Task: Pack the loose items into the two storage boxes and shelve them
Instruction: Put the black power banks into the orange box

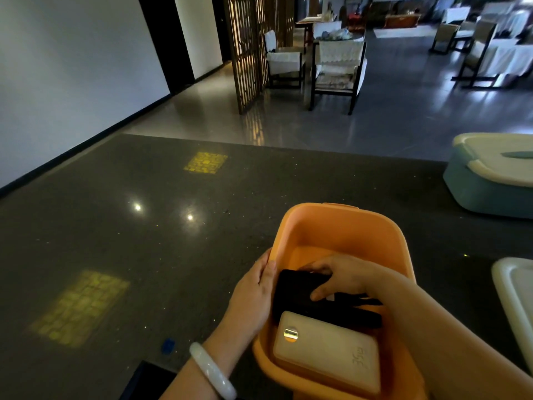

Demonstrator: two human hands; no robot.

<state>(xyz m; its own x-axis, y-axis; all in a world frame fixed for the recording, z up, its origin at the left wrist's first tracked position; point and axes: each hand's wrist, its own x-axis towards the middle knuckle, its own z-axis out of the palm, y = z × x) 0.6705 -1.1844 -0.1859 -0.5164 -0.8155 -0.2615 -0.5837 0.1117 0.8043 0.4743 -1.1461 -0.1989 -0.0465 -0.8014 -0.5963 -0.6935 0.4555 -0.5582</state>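
An open orange storage box stands on the dark stone counter in front of me. My left hand grips its left rim. Inside the box my right hand holds a black flat object by its far end, fingers curled over it. A white power bank lies in the near end of the box, partly under the black object. A teal storage box with a white lid on top sits at the right.
Another white lid lies at the right edge of the counter. A small blue item sits near the counter's front edge. Beyond the counter are chairs, a wooden lattice screen and tables.
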